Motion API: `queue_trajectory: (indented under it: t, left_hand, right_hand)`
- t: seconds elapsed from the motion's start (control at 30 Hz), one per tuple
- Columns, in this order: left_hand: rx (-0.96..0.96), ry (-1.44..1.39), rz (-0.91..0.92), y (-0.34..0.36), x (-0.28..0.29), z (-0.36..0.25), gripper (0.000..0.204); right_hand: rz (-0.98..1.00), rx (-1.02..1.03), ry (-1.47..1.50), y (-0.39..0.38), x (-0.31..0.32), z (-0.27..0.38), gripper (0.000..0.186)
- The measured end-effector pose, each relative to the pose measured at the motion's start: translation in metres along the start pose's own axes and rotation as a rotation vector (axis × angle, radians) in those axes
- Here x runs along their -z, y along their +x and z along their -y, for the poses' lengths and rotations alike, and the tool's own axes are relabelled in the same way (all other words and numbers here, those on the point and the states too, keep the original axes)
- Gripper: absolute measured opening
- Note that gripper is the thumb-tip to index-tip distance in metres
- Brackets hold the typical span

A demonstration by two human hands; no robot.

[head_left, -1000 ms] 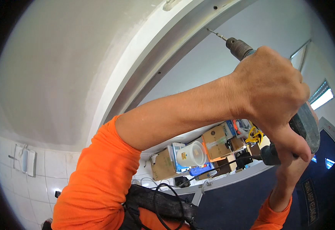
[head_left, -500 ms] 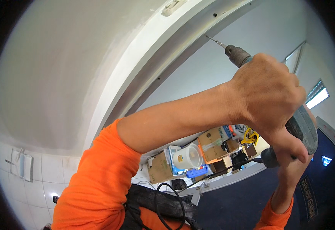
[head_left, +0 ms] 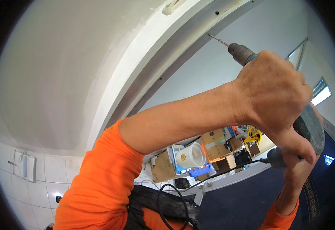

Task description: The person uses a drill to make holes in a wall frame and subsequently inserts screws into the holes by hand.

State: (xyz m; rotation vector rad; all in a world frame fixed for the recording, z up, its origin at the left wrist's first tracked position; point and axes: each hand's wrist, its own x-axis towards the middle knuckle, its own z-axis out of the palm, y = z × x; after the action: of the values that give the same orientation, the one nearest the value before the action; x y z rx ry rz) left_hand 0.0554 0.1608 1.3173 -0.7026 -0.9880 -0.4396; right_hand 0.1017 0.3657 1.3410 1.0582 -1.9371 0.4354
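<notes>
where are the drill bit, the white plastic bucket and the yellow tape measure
thin metal drill bit [head_left: 218, 39], head view, mid-shaft
white plastic bucket [head_left: 190, 156], head view, side wall
yellow tape measure [head_left: 253, 135], head view, its body

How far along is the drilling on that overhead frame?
Done: several holes already dot the white overhead frame. In hand: the left hand and right hand hold the grey corded drill, bit tip against the frame. How deep it sits cannot be told.
</notes>
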Motion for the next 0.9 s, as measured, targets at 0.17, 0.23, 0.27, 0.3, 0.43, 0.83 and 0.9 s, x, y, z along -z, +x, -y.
queue_trajectory:
  t: [0.17,0.23,0.27,0.3,0.43,0.83,0.9]
  left_hand:
    - [-0.015,-0.046,-0.072,0.006,-0.002,-0.007,0.097]
    - [-0.023,-0.008,-0.014,0.0,0.0,0.0,0.097]
    - [-0.023,-0.014,-0.015,0.0,0.0,-0.001,0.097]
    - [-0.023,-0.014,-0.018,-0.001,0.001,0.0,0.097]
    - [-0.01,-0.037,-0.062,0.004,0.001,0.001,0.097]
    - [-0.046,0.017,-0.059,0.0,0.001,0.004,0.099]
    - [-0.053,0.013,-0.061,0.0,0.001,0.004,0.098]
  right_hand:
    - [0.026,-0.009,-0.089,-0.011,0.026,-0.007,0.034]
    - [0.027,0.001,-0.022,-0.012,0.016,-0.028,0.035]
    - [0.03,-0.003,-0.026,-0.015,0.015,-0.029,0.036]
    - [0.032,0.0,-0.031,-0.016,0.019,-0.032,0.036]
    - [0.035,0.006,-0.089,-0.017,0.034,-0.036,0.039]
    - [0.058,0.025,0.002,-0.016,0.029,-0.052,0.043]
    - [0.052,0.035,-0.01,-0.014,0.026,-0.05,0.043]
